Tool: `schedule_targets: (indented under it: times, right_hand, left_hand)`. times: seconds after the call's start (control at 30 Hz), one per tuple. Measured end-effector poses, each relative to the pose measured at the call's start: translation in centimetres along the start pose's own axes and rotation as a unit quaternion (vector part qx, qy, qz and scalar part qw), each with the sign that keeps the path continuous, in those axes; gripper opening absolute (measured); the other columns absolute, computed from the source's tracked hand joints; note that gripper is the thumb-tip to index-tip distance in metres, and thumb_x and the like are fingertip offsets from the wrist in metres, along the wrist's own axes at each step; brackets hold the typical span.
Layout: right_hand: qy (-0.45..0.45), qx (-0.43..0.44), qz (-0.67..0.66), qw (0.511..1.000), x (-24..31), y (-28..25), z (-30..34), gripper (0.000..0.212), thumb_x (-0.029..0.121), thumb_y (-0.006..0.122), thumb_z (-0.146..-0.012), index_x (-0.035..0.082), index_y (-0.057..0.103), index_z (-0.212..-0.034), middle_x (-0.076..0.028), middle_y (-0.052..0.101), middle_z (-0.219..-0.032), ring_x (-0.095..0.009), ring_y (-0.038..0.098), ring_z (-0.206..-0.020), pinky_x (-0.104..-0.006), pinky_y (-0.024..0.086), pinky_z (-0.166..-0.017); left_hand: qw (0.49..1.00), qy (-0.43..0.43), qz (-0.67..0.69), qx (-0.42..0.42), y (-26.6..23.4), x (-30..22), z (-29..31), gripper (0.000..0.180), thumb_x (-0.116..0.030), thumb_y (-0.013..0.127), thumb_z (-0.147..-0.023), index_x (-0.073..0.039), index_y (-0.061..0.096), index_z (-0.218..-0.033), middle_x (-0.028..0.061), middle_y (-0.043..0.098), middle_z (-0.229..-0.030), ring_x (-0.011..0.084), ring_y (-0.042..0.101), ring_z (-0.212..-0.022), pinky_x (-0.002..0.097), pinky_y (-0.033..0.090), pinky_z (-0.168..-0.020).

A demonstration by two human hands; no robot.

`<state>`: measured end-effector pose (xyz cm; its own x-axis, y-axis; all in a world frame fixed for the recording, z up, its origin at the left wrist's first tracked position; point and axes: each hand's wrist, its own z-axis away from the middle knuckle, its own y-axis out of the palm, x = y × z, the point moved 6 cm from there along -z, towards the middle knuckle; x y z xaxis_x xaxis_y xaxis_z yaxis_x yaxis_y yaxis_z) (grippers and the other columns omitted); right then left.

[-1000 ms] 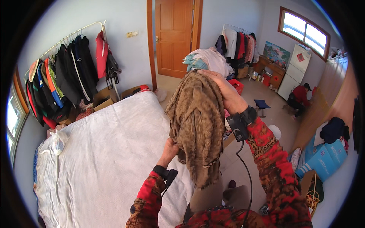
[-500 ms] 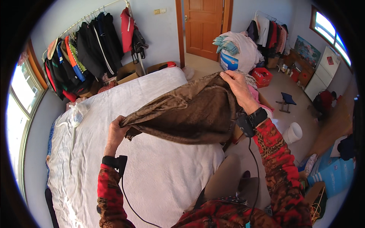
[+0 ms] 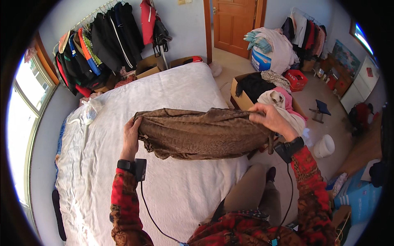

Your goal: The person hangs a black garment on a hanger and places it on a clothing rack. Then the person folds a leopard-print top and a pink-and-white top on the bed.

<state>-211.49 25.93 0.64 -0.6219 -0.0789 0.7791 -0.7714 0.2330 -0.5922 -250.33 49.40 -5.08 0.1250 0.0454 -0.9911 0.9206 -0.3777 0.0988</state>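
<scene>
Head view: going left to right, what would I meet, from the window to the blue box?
Window → whitish plastic bag → left hand → brown cloth → right hand → white bucket → blue box.

The cloth (image 3: 201, 137) is brown. The bed cover (image 3: 184, 188) is white. The sleeves (image 3: 312, 184) have red and dark blotches. The door (image 3: 234, 22) is orange-brown.

A bedroom in a home, as it seems.
This is shown by the wide, white, plush-covered rectangular bed (image 3: 180, 197), the long row of dark and colourful cloth jackets (image 3: 107, 41) hanging along the pale blue wall (image 3: 182, 33), the brown panelled wooden door (image 3: 234, 24), and the tall white refrigerator (image 3: 358, 87) at the far right side.
</scene>
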Motion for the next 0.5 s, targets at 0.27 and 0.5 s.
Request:
schedule_targets:
  times: [0.27,0.5]
  right_hand:
    - [0.124,0.127,0.038,0.983,-3.4,0.8,2.6,0.034,0.026,0.070,-0.083,-0.004,0.062,-0.094,-0.010,0.063,-0.077,-0.013,0.055,-0.074,-0.0306,0.046,-0.074]
    - [0.128,0.198,-0.034,0.971,-4.8,2.1,5.5,0.025,0.022,0.068,-0.086,-0.002,0.060,-0.084,0.004,0.050,-0.065,-0.004,0.045,-0.064,-0.0235,0.039,-0.059]
  left_hand:
    - [0.996,-0.001,-0.026,0.090,1.8,-1.8,-0.3,0.023,-0.025,0.059,-0.094,-0.003,0.064,-0.100,-0.0008,0.065,-0.090,0.0063,0.058,-0.079,0.0222,0.046,-0.074]
    - [0.994,-0.044,-0.049,0.090,0.8,-1.0,1.9,0.018,-0.018,0.056,-0.096,-0.004,0.064,-0.103,-0.0018,0.066,-0.092,0.0046,0.057,-0.081,0.0202,0.044,-0.073]
